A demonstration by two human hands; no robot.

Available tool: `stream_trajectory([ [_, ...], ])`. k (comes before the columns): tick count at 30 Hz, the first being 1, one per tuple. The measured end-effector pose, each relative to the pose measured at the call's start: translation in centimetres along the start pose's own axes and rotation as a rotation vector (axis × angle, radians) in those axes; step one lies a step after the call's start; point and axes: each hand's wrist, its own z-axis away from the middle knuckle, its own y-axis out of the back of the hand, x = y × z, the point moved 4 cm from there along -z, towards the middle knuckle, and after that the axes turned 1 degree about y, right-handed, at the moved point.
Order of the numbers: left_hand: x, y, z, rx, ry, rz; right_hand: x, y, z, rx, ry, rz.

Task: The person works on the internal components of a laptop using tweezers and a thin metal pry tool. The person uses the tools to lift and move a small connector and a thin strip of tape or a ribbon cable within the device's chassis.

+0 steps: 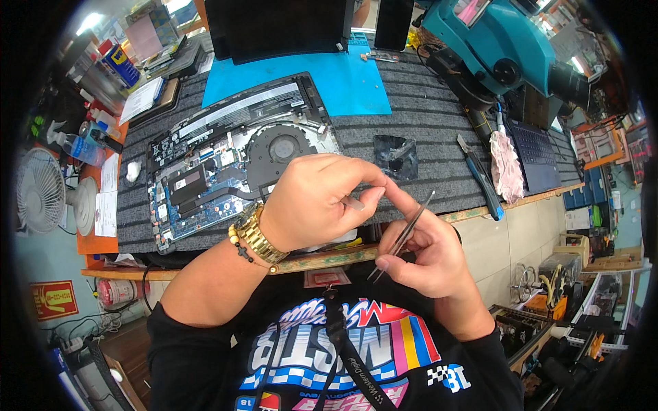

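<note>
Head view: both bare hands meet near the bench's front edge. Left hand (319, 202), gold watch (255, 229) at its wrist, has thumb and index finger bent close together; a small greyish piece (354, 203) shows between thumb and curled fingers, too small to identify. Right hand (428, 253) grips metal tweezers (411, 224) slantwise between thumb and fingers, with its index finger extended to the left fingertips; cannot tell whether these also pinch something together.

Opened laptop (205, 186), internals exposed, lies on the grey striped mat (439, 123), just beyond and left of the hands; its far edge overlaps the blue mat (367, 92). Fan (281, 149) sits on the laptop's right half. Dark square sheet (396, 157) lies beyond the right hand; farther right, utility knife (482, 179), then crumpled pinkish cloth (506, 168). Teal microscope (510, 41) stands at upper right.
</note>
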Motion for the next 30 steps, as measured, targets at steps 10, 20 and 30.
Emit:
stream_trajectory([
  [10, 0.30, -0.25, 0.14, -0.032, -0.017, -0.082, -0.09, -0.68, -0.12, -0.036, -0.016, 0.140],
  [20, 0.24, -0.15, 0.31, -0.096, 0.080, 0.012, -0.56, -0.71, -0.25, -0.046, -0.005, 0.190],
  [30, -0.12, -0.49, 0.43, -0.126, 0.191, 0.127, -0.45, -0.75, -0.03, 0.000, 0.031, 0.242],
])
